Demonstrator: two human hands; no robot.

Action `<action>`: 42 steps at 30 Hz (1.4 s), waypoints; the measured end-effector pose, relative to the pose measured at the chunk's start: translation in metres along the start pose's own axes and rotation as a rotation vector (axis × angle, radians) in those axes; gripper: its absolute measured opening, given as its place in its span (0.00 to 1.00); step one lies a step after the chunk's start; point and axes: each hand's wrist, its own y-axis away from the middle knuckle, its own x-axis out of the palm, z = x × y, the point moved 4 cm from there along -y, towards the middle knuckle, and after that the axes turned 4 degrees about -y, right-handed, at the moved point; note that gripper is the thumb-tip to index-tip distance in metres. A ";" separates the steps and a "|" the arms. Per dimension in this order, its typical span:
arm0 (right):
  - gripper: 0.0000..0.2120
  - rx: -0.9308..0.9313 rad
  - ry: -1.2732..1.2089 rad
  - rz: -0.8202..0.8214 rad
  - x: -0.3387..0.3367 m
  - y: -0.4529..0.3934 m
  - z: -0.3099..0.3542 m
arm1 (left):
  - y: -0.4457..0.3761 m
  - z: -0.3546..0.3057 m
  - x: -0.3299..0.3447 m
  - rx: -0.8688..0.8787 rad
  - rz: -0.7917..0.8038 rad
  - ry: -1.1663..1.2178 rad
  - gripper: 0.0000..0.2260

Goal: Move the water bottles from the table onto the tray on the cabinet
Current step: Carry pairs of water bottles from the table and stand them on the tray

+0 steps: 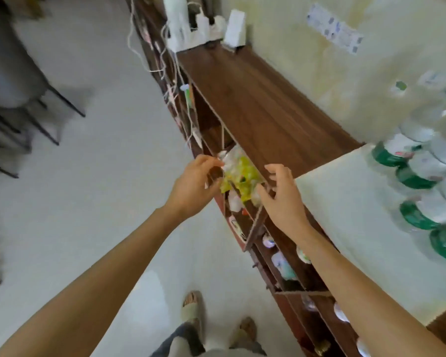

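Pale grey floor fills the left of the view, and along a cream wall runs a long dark-brown wooden cabinet (pixel 263 104) with open shelf compartments on its front. On the cabinet top at the right lies a pale cream rectangular tray (pixel 350 228), and at its far edge stand several clear plastic water bottles with green-and-white labels (pixel 417 176), crowded close together and blurred. Both bare arms reach forward over the cabinet's front edge. The left hand (pixel 193 186) has its fingers curled, the fingertips near or on a crumpled clear and yellow plastic bag (pixel 238 176) sitting in a shelf compartment; whether it pinches the bag cannot be told. The right hand (pixel 283 197) hovers just beside the bag with fingers loosely bent and apart, holding nothing. White cables (pixel 175 81) dangle down the cabinet front farther off.
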 end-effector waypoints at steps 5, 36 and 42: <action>0.19 -0.220 0.135 0.351 0.137 -0.042 0.087 | 0.061 0.132 -0.075 -0.285 0.081 -0.272 0.17; 0.14 -0.700 0.223 0.902 0.788 -0.278 0.580 | 0.085 0.730 -0.487 -0.905 -0.143 -0.358 0.13; 0.13 -0.751 0.247 0.963 0.883 -0.321 0.643 | 0.061 0.833 -0.537 -0.956 -0.143 -0.329 0.13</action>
